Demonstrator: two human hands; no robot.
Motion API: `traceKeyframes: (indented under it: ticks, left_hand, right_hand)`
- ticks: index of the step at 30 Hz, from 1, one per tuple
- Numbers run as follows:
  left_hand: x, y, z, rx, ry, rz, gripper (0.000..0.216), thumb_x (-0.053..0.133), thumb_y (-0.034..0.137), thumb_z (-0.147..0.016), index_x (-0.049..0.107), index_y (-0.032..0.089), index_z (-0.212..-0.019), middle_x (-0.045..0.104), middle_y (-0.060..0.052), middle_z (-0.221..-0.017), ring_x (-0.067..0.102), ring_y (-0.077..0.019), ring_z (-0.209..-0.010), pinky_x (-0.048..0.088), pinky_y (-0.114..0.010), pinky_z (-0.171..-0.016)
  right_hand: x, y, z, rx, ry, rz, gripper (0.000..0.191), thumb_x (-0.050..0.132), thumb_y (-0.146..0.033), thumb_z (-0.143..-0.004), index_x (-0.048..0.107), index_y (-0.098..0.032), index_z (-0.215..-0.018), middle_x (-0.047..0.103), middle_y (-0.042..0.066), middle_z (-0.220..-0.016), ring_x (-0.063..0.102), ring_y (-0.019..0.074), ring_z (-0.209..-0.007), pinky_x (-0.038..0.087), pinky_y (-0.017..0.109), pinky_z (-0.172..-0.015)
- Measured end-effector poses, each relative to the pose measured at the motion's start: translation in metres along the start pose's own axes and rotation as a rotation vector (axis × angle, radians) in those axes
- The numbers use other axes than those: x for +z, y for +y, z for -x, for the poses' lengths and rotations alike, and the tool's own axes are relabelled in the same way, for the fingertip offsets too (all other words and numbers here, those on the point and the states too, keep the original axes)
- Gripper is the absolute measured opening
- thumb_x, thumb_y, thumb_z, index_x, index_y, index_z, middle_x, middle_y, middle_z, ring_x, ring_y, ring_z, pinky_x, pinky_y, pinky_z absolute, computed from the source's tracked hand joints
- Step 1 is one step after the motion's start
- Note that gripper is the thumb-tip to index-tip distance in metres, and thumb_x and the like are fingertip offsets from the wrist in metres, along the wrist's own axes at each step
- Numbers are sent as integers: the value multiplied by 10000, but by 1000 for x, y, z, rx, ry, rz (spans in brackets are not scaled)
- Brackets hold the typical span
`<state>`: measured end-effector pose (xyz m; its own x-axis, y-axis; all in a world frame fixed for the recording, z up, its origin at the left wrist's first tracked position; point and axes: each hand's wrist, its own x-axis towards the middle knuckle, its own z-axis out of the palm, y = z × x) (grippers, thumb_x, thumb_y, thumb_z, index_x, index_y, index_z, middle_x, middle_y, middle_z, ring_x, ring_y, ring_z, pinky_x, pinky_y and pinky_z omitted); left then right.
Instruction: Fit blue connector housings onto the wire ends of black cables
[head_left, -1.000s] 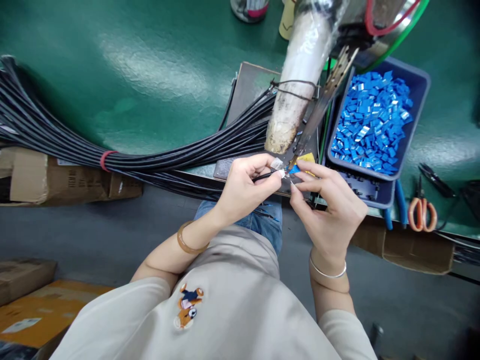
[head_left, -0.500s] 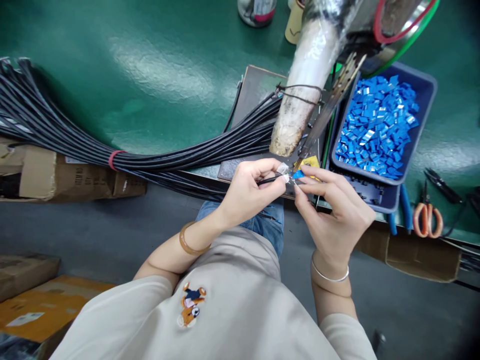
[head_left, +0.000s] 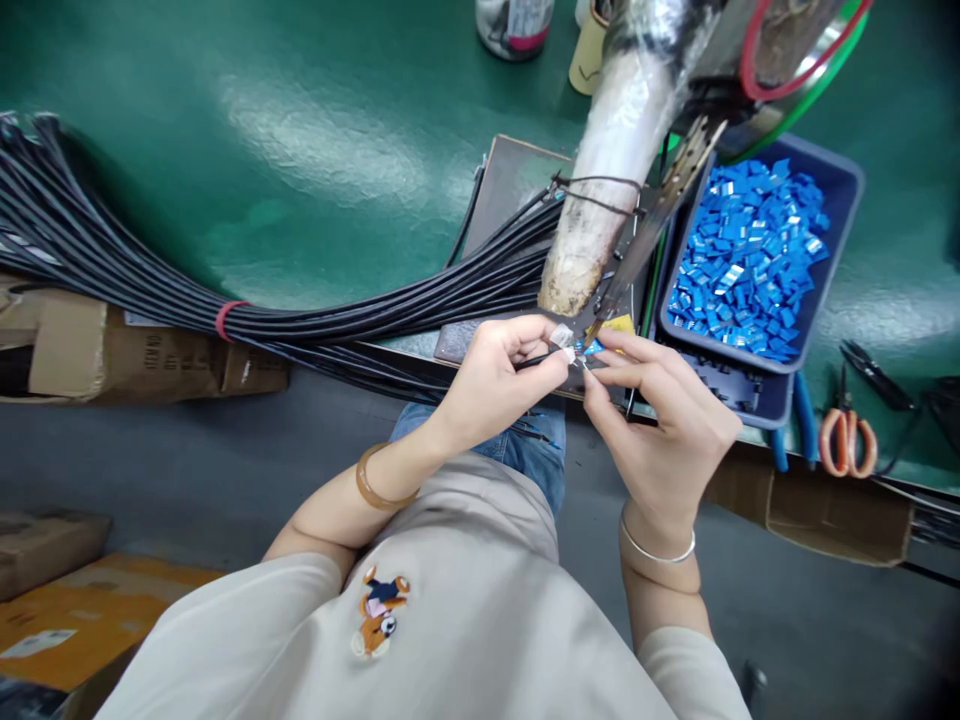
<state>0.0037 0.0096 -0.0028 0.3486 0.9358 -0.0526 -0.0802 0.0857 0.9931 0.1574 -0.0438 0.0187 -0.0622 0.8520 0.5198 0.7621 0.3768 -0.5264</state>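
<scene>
My left hand [head_left: 504, 370] is closed, with thumb and fingers around the end of a black cable [head_left: 541, 358]. White bits [head_left: 562, 336] show at its fingertips. My right hand [head_left: 664, 415] pinches a thin light wire [head_left: 583, 364] at the cable's tip. A small blue piece [head_left: 592, 347] sits by its index fingertip, partly hidden; what bears it cannot be made out. Right above both hands, a slim metal rod [head_left: 634, 250], like a soldering iron, points down at the wire end. A yellow piece [head_left: 620, 324] lies just behind my right fingers.
A bundle of black cables [head_left: 315, 322] with a red band crosses the bench from the left. A wrapped pipe [head_left: 600, 180] hangs close above the hands. On the right are a bin [head_left: 838, 255] of blue pieces, orange-handled scissors [head_left: 847, 443] and black-handled pliers [head_left: 877, 375].
My right fingertips have shifted very slightly left, and less of the blue piece shows. The whole view has moved a little; both hands keep their grip.
</scene>
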Motion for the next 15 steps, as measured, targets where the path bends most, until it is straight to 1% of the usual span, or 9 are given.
traceKeyframes:
  ticks: [4, 7, 10, 12, 15]
  left_hand:
    - [-3, -1, 1, -2, -31, 7, 143, 616, 227, -834, 580, 149, -720, 339, 57, -567, 297, -61, -520, 250, -218, -499]
    - [-4, -3, 2, -27, -64, -6, 170, 618, 231, -839, 551, 150, -704, 315, 59, -579, 279, -60, -533, 234, -219, -501]
    - [-3, -3, 3, -34, -91, -18, 183, 615, 235, -845, 536, 151, -703, 311, 58, -593, 276, -60, -546, 240, -218, -510]
    - [-3, -2, 4, -31, -106, -30, 173, 614, 233, -845, 545, 149, -710, 307, 60, -588, 268, -58, -541, 237, -215, -506]
    - [-5, 0, 6, -48, -135, -21, 134, 633, 216, -821, 572, 143, -727, 332, 61, -577, 280, -53, -527, 241, -208, -494]
  right_hand:
    - [0, -1, 1, -12, -9, 3, 145, 697, -72, -812, 654, -204, -852, 743, 61, -1148, 745, 177, -970, 635, 303, -873]
    - [1, 1, 3, -27, -8, 22, 143, 689, -81, -815, 624, -206, -839, 750, 55, -1123, 749, 169, -940, 628, 295, -858]
    - [0, 0, 5, -35, -1, 48, 148, 679, -89, -829, 620, -217, -874, 758, 35, -1082, 747, 172, -951, 617, 293, -839]
    - [0, 0, 6, -47, 21, 81, 164, 676, -85, -837, 627, -225, -908, 762, 23, -1043, 745, 171, -951, 606, 284, -818]
    - [3, 0, 10, -67, 95, 139, 193, 684, -80, -837, 641, -242, -932, 764, 10, -989, 744, 164, -896, 593, 275, -769]
